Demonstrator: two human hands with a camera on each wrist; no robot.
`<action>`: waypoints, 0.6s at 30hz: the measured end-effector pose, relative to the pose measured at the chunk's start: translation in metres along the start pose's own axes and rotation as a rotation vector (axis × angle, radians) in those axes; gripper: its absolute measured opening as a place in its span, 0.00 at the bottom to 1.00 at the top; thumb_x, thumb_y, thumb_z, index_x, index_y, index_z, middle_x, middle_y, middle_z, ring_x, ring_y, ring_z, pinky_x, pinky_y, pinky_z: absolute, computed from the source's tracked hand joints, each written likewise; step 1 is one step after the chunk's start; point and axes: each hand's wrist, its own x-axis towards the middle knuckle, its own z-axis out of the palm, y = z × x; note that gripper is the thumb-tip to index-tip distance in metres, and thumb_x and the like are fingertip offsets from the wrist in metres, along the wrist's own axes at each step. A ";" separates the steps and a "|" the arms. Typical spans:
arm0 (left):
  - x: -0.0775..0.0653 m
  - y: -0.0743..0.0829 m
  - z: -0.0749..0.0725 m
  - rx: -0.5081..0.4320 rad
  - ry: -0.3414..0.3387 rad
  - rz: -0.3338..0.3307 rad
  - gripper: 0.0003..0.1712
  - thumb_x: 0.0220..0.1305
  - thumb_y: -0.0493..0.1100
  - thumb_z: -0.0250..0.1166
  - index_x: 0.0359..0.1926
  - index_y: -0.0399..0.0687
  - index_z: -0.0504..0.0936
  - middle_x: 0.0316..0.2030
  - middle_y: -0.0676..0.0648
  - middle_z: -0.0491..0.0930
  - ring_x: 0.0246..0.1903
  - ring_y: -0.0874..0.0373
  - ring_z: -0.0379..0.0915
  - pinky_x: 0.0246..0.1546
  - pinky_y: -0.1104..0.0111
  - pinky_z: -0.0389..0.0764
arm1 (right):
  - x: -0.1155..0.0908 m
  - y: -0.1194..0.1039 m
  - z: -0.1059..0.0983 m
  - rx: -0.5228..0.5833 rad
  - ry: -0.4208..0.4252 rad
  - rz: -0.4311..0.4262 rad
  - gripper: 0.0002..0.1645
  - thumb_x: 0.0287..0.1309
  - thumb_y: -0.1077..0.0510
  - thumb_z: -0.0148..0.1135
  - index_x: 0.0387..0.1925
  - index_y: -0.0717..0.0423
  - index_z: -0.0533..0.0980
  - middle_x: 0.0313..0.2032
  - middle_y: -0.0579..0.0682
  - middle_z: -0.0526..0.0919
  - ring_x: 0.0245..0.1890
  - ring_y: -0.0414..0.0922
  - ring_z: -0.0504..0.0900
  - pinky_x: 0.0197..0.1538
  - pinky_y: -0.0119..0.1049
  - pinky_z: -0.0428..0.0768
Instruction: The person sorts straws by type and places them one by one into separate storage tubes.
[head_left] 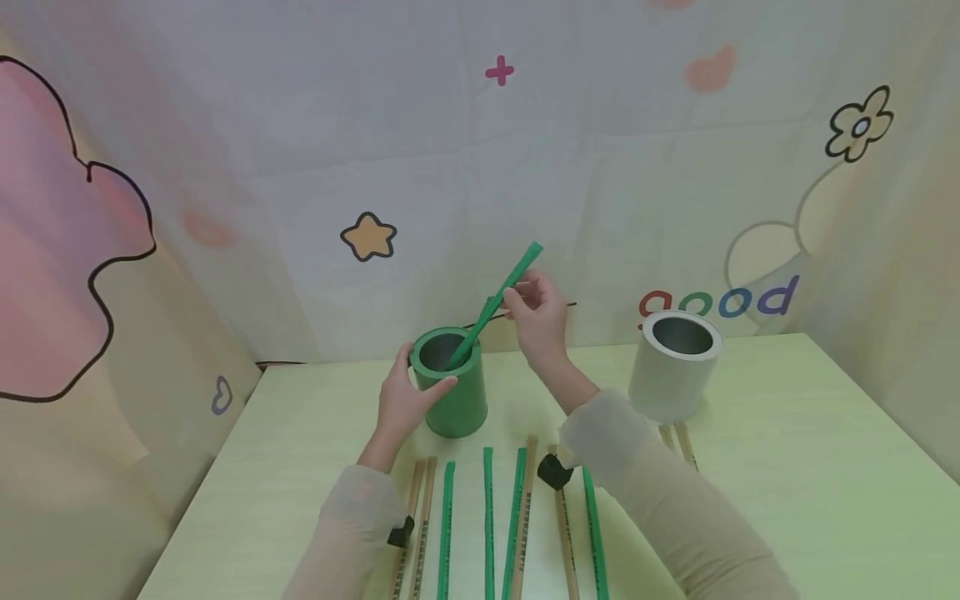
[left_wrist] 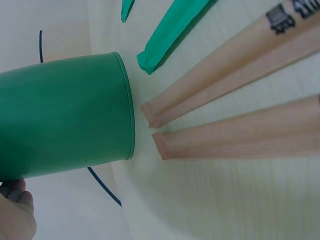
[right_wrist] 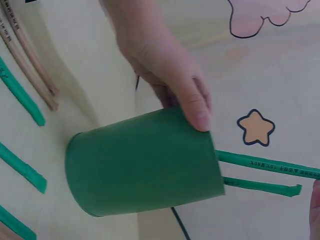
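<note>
A green cylindrical cup [head_left: 459, 406] stands upright at the back of the table. My left hand [head_left: 401, 402] grips its upper side, thumb near the rim. In the right wrist view that same left hand [right_wrist: 165, 70] reaches onto the cup wall. My right hand [head_left: 543, 323] pinches a slim green wrapped stick [head_left: 512, 279] with printed lettering. It leans, its lower end inside the cup mouth. A second green stick [right_wrist: 262, 186] also sticks out of the cup in the right wrist view. The ends inside the cup are hidden.
A white cup [head_left: 667, 387] stands back right, two brown sticks [head_left: 686, 446] in front of it. Several green sticks [head_left: 489, 517] and brown wrapped sticks [head_left: 423, 517] lie in front of the green cup, between and under my forearms. A printed cloth [head_left: 435, 192] hangs behind the table.
</note>
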 end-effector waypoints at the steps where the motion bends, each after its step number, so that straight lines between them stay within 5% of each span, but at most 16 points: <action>1: 0.000 0.000 0.000 0.001 0.000 -0.001 0.55 0.40 0.68 0.64 0.64 0.49 0.53 0.62 0.45 0.61 0.63 0.50 0.55 0.59 0.51 0.60 | -0.001 0.002 0.002 -0.016 -0.008 0.003 0.07 0.54 0.65 0.54 0.36 0.62 0.71 0.27 0.48 0.77 0.27 0.48 0.78 0.33 0.35 0.80; 18: 0.000 0.002 -0.001 -0.003 -0.024 -0.026 0.57 0.39 0.71 0.62 0.66 0.51 0.50 0.64 0.46 0.58 0.64 0.51 0.52 0.60 0.51 0.59 | -0.016 0.034 0.016 -0.174 -0.105 0.079 0.07 0.52 0.64 0.56 0.35 0.60 0.73 0.30 0.58 0.79 0.27 0.39 0.75 0.35 0.29 0.76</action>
